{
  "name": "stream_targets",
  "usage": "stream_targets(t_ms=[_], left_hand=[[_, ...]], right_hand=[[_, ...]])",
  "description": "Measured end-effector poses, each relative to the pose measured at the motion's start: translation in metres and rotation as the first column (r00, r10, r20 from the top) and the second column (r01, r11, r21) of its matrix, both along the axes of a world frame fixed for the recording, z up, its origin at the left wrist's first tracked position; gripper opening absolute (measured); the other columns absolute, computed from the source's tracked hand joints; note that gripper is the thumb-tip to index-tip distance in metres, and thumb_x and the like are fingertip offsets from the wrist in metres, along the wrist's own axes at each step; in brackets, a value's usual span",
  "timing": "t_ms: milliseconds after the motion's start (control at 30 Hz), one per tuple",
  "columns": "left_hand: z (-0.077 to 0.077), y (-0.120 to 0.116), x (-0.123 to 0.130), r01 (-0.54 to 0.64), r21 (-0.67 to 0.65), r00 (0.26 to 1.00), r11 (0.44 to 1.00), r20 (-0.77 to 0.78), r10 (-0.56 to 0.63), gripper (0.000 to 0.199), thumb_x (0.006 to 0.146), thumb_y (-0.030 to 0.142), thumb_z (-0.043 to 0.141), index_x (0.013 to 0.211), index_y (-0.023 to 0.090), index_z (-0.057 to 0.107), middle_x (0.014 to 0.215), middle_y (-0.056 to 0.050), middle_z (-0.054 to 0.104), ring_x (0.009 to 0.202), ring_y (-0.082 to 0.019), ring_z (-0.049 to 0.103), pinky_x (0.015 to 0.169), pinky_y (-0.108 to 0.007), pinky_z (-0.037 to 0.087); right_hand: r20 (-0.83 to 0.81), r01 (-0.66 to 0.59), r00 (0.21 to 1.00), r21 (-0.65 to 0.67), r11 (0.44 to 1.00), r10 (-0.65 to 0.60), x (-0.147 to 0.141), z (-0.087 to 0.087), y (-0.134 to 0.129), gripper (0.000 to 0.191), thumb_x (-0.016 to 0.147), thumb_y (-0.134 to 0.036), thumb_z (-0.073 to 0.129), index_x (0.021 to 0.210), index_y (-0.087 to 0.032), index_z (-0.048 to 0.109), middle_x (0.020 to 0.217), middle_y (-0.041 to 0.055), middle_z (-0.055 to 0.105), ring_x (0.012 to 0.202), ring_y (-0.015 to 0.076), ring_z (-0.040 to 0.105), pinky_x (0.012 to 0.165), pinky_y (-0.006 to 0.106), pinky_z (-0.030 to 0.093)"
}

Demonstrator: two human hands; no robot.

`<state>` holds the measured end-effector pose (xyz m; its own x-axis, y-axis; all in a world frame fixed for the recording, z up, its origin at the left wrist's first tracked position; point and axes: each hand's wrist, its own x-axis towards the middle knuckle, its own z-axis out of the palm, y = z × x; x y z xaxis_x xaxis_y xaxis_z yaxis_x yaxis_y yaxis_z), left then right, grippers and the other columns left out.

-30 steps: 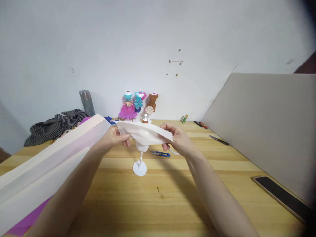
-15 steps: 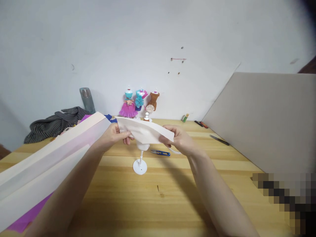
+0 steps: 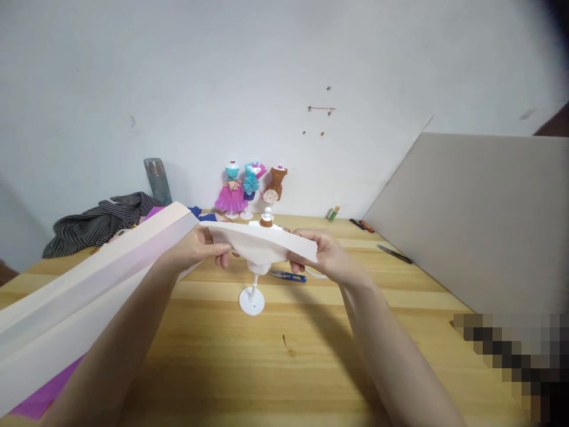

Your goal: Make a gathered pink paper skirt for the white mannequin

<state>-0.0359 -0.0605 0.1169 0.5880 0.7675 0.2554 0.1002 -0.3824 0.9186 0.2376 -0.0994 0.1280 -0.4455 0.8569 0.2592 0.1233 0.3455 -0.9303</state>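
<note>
A thin white strip [image 3: 253, 240] is pinched at its left end by the left hand [image 3: 195, 246] and at its right end by the right hand [image 3: 329, 256]. It is held across the front of a white miniature dress form [image 3: 258, 269], whose body is partly hidden by it. The dress form is placed upright on the table [image 3: 222, 367], with blue-handled thread snips [image 3: 294, 277] seen near its right side.

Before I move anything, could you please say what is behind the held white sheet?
A white mannequin stands behind the white sheet. Its top knob, lower torso, stem and base show; the sheet covers its middle.
</note>
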Motion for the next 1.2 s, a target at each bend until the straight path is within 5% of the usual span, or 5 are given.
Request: stream_targets(t_ms=[233,467,767,1200], left_hand=[[-0.004,0.002,0.007,-0.034,0.019,0.997,0.999,0.073,0.032,0.014,0.076,0.025,0.067,0.073,0.011,0.068,0.070,-0.007,0.069,0.066,-0.016,0.064,0.062,-0.026,0.054],[-0.014,0.008,0.010,-0.057,0.000,0.979,0.998,0.198,0.056,0.022,0.072,0.022,0.068,0.092,0.012,0.067,0.085,-0.006,0.070,0.076,-0.017,0.065,0.071,-0.029,0.056],[-0.015,0.006,0.017,-0.120,-0.046,0.966,0.992,0.226,0.127,0.018,0.072,0.020,0.069,0.088,0.012,0.066,0.085,-0.004,0.070,0.076,-0.016,0.064,0.070,-0.029,0.056],[-0.010,0.003,0.018,-0.110,0.071,0.979,0.991,0.179,0.096,0.010,0.075,0.020,0.068,0.073,0.011,0.063,0.071,-0.003,0.064,0.072,-0.015,0.061,0.067,-0.027,0.051]], right_hand=[[-0.024,0.055,0.998,0.058,0.997,-0.054,0.002,-0.004,0.005,0.018,0.064,-0.027,0.072,0.060,-0.018,0.057,0.054,-0.0021,0.058,0.050,0.0092,0.053,0.049,0.021,0.041],[-0.042,0.108,0.993,0.051,0.993,-0.106,0.002,-0.007,0.009,0.022,0.064,-0.034,0.074,0.064,-0.017,0.059,0.056,-0.0002,0.060,0.051,0.0103,0.054,0.049,0.022,0.040],[-0.092,0.092,0.992,0.065,0.994,-0.086,0.000,-0.012,0.015,0.019,0.065,-0.029,0.072,0.069,-0.016,0.060,0.063,0.0016,0.064,0.057,0.0119,0.059,0.053,0.023,0.045],[-0.263,0.087,0.961,0.000,0.996,-0.084,-0.005,-0.035,0.030,0.028,0.064,-0.035,0.078,0.078,-0.015,0.064,0.068,0.0035,0.068,0.060,0.0177,0.066,0.054,0.028,0.052]])
